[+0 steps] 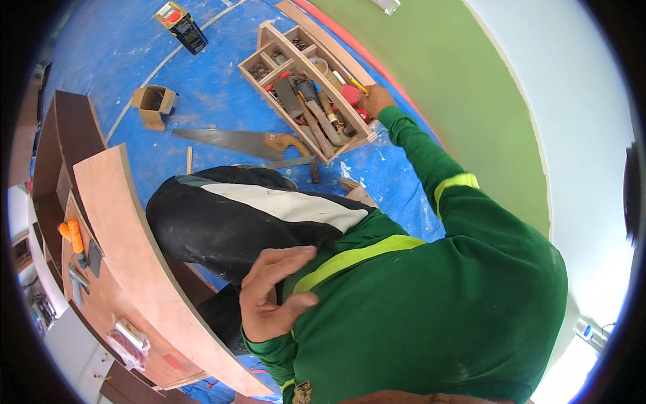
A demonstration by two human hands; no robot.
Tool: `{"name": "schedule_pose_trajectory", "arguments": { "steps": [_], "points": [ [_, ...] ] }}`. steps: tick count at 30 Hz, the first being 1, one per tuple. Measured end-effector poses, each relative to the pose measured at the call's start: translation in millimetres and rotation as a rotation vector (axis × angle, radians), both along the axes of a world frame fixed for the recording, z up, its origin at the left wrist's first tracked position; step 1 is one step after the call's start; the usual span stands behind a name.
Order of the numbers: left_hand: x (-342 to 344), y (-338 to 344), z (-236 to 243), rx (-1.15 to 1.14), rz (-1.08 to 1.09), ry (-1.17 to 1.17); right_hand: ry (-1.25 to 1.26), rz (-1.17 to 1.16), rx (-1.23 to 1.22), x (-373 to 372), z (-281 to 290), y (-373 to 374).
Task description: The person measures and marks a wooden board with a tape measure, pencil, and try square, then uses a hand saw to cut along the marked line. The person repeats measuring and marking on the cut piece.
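My right hand [378,101] is at the right side of a wooden toolbox [367,138], its fingers closed on a thin yellow pencil [356,83] that points up and left. Just beneath that hand, red and pink items lie in the box's side compartment. In the main compartment are wooden-handled tools, among them one with a flat grey block-like end [288,98]. The smaller far compartments hold bits of hardware [259,70]. My left hand [272,289] hovers in front of my body, fingers bent and thumb apart, with nothing in it.
A handsaw [229,141] and a try square [296,162] lie on the blue floor sheet [222,87]. An opened cardboard box [152,108] and a metal can [182,27] stand farther off. At left, a wooden panel [134,222] rises beside an orange-handled tool [75,237].
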State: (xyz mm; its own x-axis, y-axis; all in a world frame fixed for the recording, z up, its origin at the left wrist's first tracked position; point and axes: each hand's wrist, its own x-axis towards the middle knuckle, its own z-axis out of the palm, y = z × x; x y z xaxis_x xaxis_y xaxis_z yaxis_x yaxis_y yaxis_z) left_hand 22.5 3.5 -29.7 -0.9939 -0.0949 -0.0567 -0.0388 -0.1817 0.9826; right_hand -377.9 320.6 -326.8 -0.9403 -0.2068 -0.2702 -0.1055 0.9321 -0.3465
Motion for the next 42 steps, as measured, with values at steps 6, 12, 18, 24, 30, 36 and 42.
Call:
{"name": "schedule_pose_trajectory", "arguments": {
  "steps": [6, 12, 18, 24, 30, 36, 42],
  "points": [
    [-27, 1, 20, -0.064, -0.223, 0.154, -0.137, 0.310, 0.367, -2, -73, 30],
    [-31, 7, 23, -0.176, -0.167, -0.003, -0.103, 0.105, 0.237, 13, -42, 14],
    [-54, 7, 1, -0.135, -0.044, -0.103, 0.152, 0.075, -0.205, 13, 40, 60],
    [-131, 39, -38, -0.259, 0.186, 0.013, -0.575, 0.304, -0.755, 46, 216, -13],
    [-130, 48, -82, -0.122, 0.144, -0.036, -0.872, 0.242, -1.054, 118, 234, -89],
    [-118, 36, -104, -0.158, 0.299, -0.096, -0.524, 0.259, -0.956, 154, 188, -142],
    [-126, 31, -75, 0.333, 0.306, -0.317, -0.399, 0.541, -0.680, 139, 212, -144]
  ]
}}
